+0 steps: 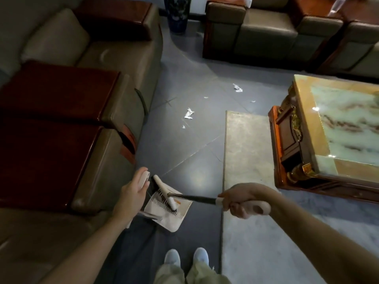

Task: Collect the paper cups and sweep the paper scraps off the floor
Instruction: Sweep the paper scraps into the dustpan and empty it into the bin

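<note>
Sweeping looks barely begun; the left hand curls round the dustpan handle, the right hand clamps the broom, its brush head resting in the pan between both grips; the paper scraps lie well beyond them, unswept (no paper cups in view).

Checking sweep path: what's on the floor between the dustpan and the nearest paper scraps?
Nothing: in the head view, only bare floor lies between the dustpan and the scraps. The rug sits off to the right.
</note>
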Tool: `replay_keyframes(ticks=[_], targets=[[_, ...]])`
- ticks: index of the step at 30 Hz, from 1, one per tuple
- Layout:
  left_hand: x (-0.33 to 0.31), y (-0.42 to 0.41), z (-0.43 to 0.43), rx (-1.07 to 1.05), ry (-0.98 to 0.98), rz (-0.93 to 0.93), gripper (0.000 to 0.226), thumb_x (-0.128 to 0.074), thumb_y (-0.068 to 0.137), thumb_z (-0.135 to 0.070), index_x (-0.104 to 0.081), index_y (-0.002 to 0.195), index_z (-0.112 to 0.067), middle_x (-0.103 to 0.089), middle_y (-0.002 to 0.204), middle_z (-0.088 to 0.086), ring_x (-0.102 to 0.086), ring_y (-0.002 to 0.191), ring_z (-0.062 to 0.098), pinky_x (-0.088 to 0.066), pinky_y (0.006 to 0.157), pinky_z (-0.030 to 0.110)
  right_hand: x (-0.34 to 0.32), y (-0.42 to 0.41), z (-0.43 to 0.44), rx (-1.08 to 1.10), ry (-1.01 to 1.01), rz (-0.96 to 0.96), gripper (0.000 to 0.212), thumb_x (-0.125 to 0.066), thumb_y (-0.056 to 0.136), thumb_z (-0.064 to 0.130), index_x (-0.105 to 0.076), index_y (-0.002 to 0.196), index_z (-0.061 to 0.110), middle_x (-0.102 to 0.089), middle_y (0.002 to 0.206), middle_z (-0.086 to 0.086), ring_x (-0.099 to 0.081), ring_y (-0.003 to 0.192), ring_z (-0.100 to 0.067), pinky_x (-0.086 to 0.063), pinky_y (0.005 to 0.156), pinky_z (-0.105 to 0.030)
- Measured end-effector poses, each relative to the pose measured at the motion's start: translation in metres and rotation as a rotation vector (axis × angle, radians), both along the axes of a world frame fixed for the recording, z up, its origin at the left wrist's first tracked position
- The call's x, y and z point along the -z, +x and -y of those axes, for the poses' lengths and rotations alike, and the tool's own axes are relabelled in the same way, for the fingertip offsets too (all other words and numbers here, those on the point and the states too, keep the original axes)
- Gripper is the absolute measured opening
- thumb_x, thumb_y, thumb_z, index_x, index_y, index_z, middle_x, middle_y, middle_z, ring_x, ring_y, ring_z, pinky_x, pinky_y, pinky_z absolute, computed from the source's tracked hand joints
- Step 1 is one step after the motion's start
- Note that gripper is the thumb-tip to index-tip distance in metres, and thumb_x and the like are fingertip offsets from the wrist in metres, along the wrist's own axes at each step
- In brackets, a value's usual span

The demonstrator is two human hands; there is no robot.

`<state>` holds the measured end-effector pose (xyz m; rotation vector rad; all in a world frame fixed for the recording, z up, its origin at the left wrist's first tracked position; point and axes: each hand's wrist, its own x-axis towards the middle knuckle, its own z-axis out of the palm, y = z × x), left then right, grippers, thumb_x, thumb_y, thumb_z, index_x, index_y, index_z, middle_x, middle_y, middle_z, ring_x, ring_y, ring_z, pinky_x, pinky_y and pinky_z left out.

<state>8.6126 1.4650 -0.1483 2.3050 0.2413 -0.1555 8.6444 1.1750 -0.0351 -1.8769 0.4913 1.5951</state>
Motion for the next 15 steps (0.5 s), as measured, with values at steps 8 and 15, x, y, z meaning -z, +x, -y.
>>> replay_keyframes(ticks=[8, 15], targets=[[-0.015, 0.051, -0.011, 0.012, -0.025, 0.026, 0.040, -0.052, 0.096, -0.025, -0.044, 0.135, -0.030, -0.060, 0.123, 0.008, -0.060, 0.106, 0.028, -0.045, 0.080, 0.028, -0.022, 0.053, -0.011, 0.067, -0.007, 0.174, 0.046, -0.047, 0.092, 0.000, -0.044, 0.137, 0.008, -0.042, 0.060, -0.005, -0.037, 0.049, -0.010, -0.032, 0.043, -0.020], [-0.017, 0.156, -0.006, -0.030, -0.037, 0.076, 0.035, -0.053, 0.096, -0.026, -0.047, 0.130, -0.033, -0.060, 0.109, 0.003, -0.058, 0.089, 0.019, -0.044, 0.071, 0.025, 0.019, 0.170, -0.002, -0.069, -0.104, 0.501, 0.034, -0.050, 0.089, 0.007, -0.055, 0.122, 0.000, -0.057, 0.071, -0.008, -0.051, 0.057, -0.018, -0.045, 0.055, -0.026]])
